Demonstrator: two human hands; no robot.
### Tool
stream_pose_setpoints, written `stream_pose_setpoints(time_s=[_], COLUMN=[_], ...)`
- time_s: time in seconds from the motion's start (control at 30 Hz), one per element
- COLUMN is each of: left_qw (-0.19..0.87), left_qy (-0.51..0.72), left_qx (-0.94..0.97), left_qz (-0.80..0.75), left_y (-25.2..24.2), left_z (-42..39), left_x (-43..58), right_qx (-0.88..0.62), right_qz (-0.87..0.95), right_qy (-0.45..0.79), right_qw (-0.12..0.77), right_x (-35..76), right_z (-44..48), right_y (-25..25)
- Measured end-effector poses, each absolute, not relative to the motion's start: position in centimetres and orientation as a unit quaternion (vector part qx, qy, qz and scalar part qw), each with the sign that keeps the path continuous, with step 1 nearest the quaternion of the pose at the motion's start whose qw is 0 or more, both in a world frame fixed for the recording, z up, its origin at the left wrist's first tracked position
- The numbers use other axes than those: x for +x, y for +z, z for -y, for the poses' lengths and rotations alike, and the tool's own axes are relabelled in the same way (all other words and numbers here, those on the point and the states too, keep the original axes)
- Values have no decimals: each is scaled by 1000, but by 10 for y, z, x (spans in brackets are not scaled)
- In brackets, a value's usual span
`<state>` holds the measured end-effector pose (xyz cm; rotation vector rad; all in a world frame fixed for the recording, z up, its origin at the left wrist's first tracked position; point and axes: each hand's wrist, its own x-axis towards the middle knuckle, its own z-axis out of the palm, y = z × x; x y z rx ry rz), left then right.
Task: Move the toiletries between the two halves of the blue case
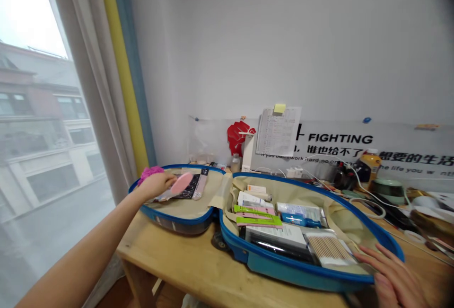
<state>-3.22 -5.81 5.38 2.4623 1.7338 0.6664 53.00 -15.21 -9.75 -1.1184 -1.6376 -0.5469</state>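
Note:
A small blue-rimmed suitcase (315, 275) lies spread open on the wooden table. Over its left half, my left hand (156, 186) is closed on a pink, flat, oval-headed thing (182, 183); its handle is hidden, so I cannot tell its exact kind. Beneath lie flat black-and-clear packets (200, 184), and a purple bath puff (151, 173) shows behind the hand. My right hand (393, 272) rests with fingers apart at the right half's near rim, beside a pack of cotton swabs (328, 247). That half also holds a blue tube (296, 219), green-and-pink sachets (258, 215) and a dark cylindrical item (276, 249).
Behind the suitcase, a wall banner (340, 138) carries a pinned paper sheet (278, 130). Cables, an orange-yellow bottle (369, 168) and a greenish bowl (388, 189) crowd the table's right side. A curtain (106, 85) and window stand at left.

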Motion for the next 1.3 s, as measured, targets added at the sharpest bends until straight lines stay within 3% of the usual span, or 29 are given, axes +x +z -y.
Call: stream_pose_setpoints(time_s=[0.2, 0.5, 0.67, 0.93, 1.07, 1.17, 1.3], left_qw=[-59, -121, 10, 157, 208, 152, 50], left_qy=[256, 18, -74, -119, 12, 94, 68], left_qx=[780, 928, 935, 920, 923, 884, 788], left_qz=[-568, -352, -346, -338, -323, -431, -610], left_y=[94, 65, 54, 53, 53, 52, 46], left_z=[56, 108, 114, 114, 115, 103, 76], left_x=[17, 186, 218, 204, 171, 123, 38], right_qx=[-479, -495, -485, -471, -458, -452, -465], right_qz=[674, 670, 668, 677, 685, 688, 681], right_qy=[-232, -226, -235, -243, -252, -259, -250], right_qw=[512, 505, 513, 510, 507, 506, 508], right_x=[528, 524, 523, 528, 530, 530, 530], right_z=[155, 159, 158, 153, 152, 153, 153], right_y=[-96, -90, -91, -98, -99, -99, -98])
